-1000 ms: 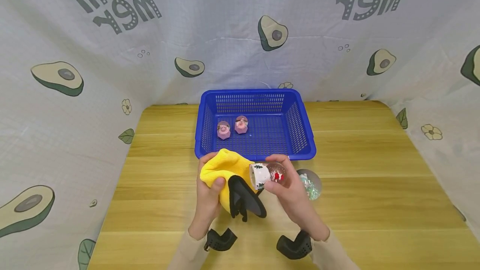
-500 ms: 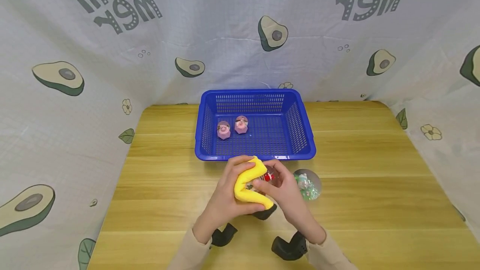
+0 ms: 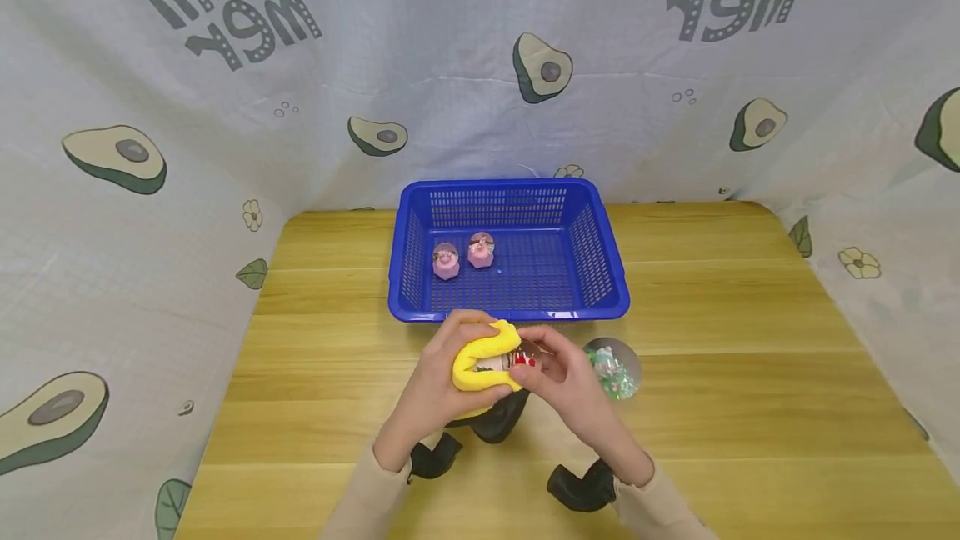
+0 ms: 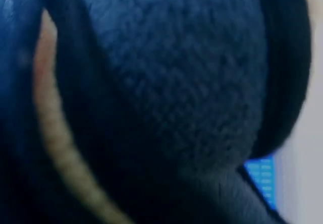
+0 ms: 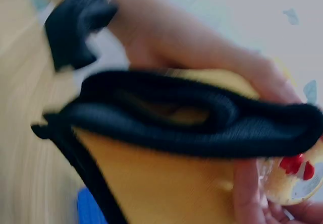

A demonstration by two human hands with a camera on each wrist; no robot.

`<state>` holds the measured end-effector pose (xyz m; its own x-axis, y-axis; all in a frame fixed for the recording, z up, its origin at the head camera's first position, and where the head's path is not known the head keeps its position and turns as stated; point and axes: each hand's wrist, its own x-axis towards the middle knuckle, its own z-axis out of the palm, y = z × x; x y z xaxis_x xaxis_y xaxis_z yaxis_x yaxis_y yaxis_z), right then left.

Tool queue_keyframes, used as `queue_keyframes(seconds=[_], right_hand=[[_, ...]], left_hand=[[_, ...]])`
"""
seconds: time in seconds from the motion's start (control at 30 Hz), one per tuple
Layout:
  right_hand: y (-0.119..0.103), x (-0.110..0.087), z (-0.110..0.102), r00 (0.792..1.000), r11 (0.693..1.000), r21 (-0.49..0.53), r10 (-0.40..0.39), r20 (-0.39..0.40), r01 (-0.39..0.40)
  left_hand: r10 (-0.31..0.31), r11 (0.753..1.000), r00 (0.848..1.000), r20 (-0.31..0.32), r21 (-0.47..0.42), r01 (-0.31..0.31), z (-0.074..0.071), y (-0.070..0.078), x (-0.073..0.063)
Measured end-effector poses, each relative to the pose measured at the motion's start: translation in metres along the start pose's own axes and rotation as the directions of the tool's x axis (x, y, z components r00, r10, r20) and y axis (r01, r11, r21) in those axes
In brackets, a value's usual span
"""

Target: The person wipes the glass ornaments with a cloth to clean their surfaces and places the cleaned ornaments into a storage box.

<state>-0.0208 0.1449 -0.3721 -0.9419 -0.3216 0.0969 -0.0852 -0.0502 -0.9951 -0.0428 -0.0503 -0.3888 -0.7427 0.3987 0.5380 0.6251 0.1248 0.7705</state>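
Note:
My left hand [image 3: 427, 377] grips a yellow cloth [image 3: 487, 346], folded in a U around the white base of a snow globe [image 3: 492, 363]. My right hand [image 3: 568, 377] holds the same globe by its clear dome, where a red figure shows. The cloth's black part [image 3: 501, 419] hangs below the hands. In the right wrist view, the cloth [image 5: 161, 183] with its black edging covers much of the globe [image 5: 298, 176]. Dark fuzzy fabric [image 4: 186, 82] fills most of the left wrist view. Just right of my right hand lies another clear globe [image 3: 615, 369] with green glitter.
Behind the hands stands a blue plastic basket [image 3: 618, 298], its near rim close to my fingertips. Two small pink globes, one left [image 3: 446, 261] and one right [image 3: 481, 250], sit in its left half. A wooden table [image 3: 712, 423] lies under everything, with a printed curtain [image 3: 450, 40] behind.
My left hand has moved right and brought the cloth from beside the globe to around its base. Over the last half second, both hands have shifted slightly left with the globe.

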Motion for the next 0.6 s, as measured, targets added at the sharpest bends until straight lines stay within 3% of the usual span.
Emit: queue_keyframes(seconds=[0.07,0.13,0.23,0.4,0.5,0.6], right_hand=[[0.003,0.0,0.002,0.995,0.992,-0.087,-0.097,-0.005,0.097],[0.006,0.001,0.002,0.98,0.962,-0.186,-0.2,0.007,0.198],[0.01,0.002,0.001,0.938,0.887,-0.312,-0.343,0.048,0.341],[0.011,0.004,-0.002,0.882,0.758,-0.462,-0.45,0.138,0.46],[0.009,0.006,-0.004,0.842,0.696,-0.481,-0.491,0.223,0.534],[0.006,0.009,-0.006,0.794,0.651,-0.455,-0.514,0.325,0.607]], left_hand=[[-0.034,0.998,0.999,-0.008,-0.057,0.034,-0.001,-0.002,-0.001],[-0.075,0.99,0.997,0.002,-0.123,0.075,-0.002,-0.005,-0.002],[-0.128,0.965,0.991,0.029,-0.228,0.131,-0.004,-0.009,-0.003],[-0.157,0.908,0.983,0.092,-0.379,0.18,-0.008,-0.016,-0.005],[-0.169,0.842,0.977,0.127,-0.496,0.211,-0.009,-0.022,-0.007],[-0.213,0.723,0.965,0.157,-0.639,0.263,-0.01,-0.028,-0.009]])
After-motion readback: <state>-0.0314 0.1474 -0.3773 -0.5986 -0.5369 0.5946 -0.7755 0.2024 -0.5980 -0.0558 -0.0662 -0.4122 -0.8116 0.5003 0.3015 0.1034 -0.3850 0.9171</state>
